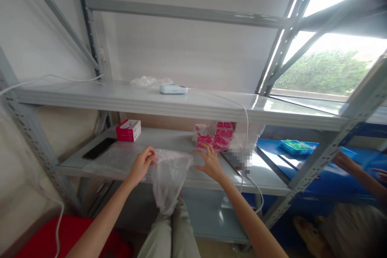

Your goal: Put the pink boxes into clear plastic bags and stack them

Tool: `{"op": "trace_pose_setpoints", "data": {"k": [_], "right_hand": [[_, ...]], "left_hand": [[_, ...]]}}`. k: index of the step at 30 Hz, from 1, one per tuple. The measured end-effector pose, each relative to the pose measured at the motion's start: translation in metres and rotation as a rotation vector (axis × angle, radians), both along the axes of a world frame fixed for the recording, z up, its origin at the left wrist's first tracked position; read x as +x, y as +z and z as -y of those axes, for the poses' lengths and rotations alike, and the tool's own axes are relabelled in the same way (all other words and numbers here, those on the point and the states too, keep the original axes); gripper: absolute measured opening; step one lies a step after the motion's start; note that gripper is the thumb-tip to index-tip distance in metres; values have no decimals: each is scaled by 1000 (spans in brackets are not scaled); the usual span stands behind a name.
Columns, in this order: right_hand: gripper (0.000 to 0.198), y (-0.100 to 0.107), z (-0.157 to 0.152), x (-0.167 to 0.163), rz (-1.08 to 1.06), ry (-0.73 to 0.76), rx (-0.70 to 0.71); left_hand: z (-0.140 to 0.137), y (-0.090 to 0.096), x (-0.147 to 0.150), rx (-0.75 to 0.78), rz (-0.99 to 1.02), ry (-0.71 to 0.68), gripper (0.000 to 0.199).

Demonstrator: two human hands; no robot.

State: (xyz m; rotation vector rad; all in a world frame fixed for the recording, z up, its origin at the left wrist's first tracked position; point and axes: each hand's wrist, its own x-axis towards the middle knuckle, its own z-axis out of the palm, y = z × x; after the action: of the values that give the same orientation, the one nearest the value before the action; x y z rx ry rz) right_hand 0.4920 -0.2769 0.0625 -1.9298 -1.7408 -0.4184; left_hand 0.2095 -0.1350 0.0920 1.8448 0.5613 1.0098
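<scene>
A clear plastic bag (171, 177) hangs in front of the middle shelf, over my knees. My left hand (144, 164) pinches its upper left corner between thumb and fingers. Just beside the bag's upper right edge is my right hand (210, 162), fingers spread and holding nothing. Behind it on the shelf lie pink boxes (223, 135) in clear plastic wrap. A small stack of pink and white boxes (128, 130) stands at the left of the same shelf, beside a black phone (99, 148).
The upper shelf (211, 105) holds a pale blue device (173, 89) with a white cable and crumpled plastic (148, 82). A white cable (246, 141) hangs down right of my right hand. Further right, another person's arm (347, 164) reaches over a blue table (326, 179) with a blue tray (294, 147). A red stool (57, 236) is at lower left.
</scene>
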Motion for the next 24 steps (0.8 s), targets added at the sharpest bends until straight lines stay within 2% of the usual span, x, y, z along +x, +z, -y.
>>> {"op": "trace_pose_setpoints", "data": {"k": [4,5,7,10,11,16,20,24], "right_hand": [[14,-7,-20,-5,-47,22,-140],[10,-10,-22,-7,-65,34,-164],[21,-18,-24,-11,-117,39,-175],[57,-32,-30,-21,-204,12,-178],[59,-37,-33,-24,-226,-3,-184],[17,-52,-55,-39,-297,8,-134],[16,-53,-58,-31,-428,150,-64],[26,-54,-47,-10,-695,263,76]], "left_hand": [[-5,-1,-7,-23,-31,-48,19],[-8,-2,-10,-36,-25,-44,21],[-14,-5,-15,-76,-6,-26,26],[-21,-11,-23,-136,1,-42,33],[-23,-13,-26,-148,-3,-56,34],[-25,-18,-46,-213,-40,-75,41],[-33,-26,-63,-275,-44,17,50],[-44,-40,-59,-292,-35,9,52]]}}
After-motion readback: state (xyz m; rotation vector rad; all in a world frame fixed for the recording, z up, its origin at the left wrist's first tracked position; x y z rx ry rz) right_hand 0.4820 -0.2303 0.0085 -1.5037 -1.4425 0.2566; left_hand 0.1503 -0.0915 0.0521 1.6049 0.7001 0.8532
